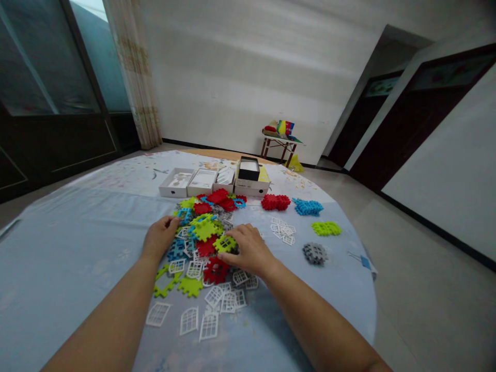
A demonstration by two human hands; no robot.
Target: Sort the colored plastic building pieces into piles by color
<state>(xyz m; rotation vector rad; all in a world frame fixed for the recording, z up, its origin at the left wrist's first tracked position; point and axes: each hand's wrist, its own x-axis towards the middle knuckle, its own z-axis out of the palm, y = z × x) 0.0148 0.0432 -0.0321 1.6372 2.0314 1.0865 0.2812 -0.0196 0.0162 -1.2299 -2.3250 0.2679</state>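
**Right hand [248, 250] flat on the tile pile [203, 237], left hand [159, 238] curled at its side**

Right hand has its fingers spread, the tips touching a lime-green tile [225, 244]. Whether the left hand grips a piece cannot be told. The tile pile lies in the middle of the table [70, 258]: notched squares in red, lime, blue and grey, with white window frames [209, 310] spilling toward the near edge. Toward the right edge lie a red stack [275, 202], a blue stack [307, 206], a lime stack [326, 228] and a grey stack [314, 253]. White boxes [201, 182] stand toward the far edge.

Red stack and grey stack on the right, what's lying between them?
A small cluster of white window pieces lies between the red stack and grey stack, in the head view.
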